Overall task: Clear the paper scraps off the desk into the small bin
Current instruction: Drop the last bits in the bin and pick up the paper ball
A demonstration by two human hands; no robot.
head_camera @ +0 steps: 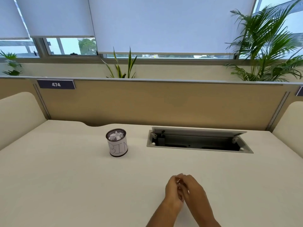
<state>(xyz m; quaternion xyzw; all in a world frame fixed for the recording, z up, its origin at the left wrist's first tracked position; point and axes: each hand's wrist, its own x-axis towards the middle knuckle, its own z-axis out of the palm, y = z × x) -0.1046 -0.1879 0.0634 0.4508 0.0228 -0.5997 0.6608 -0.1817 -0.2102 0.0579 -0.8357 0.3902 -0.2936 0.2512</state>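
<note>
The small bin point(118, 149) is a dark mesh cup wrapped in white paper marked "BIN". It stands upright on the cream desk point(65, 177), left of centre, with crumpled white paper scraps point(116, 136) inside. My left hand point(172, 190) and my right hand point(196, 190) are pressed together low on the desk, right of and nearer than the bin, with the fingers curled against each other. A tiny whitish speck shows between the fingertips; I cannot tell whether it is paper. No loose scrap shows on the desk surface.
An open cable tray point(199, 141) with a raised lid is sunk into the desk to the right of the bin. A tan partition point(164, 104) with a "474" label point(56, 84) closes the back. Cream side panels flank the desk, and plants stand behind it.
</note>
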